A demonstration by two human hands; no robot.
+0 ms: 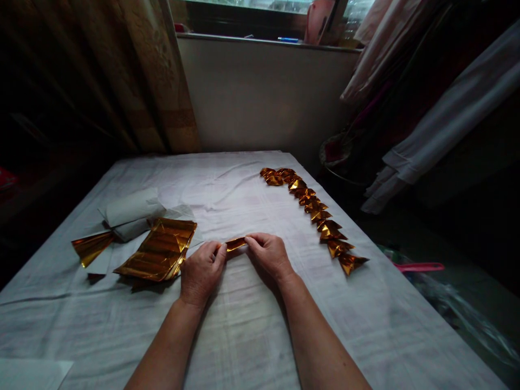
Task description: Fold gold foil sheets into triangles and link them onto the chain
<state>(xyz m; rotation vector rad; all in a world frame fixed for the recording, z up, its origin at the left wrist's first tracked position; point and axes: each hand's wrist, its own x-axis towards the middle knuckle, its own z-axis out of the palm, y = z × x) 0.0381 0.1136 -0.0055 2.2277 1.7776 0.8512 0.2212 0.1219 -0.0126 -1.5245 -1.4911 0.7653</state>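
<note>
A narrow folded strip of gold foil paper (235, 245) is stretched between my two hands, low over the cloth-covered table. My left hand (202, 271) pinches its left end between thumb and fingers. At the right end, my right hand (268, 252) grips it the same way. Just left of my left hand lies a stack of gold foil sheets (158, 252). Beyond my right hand, a curved row of folded gold foil pieces (319, 214) runs along the table's right side.
The table (244, 336) has a wrinkled white cloth. Pale crumpled paper (132, 208) and a fanned gold sheet (94, 246) lie at left. A white sheet (32, 374) is at the near left corner. Clothes (447, 103) hang at right; a pink handle (420, 267) sits beyond the edge.
</note>
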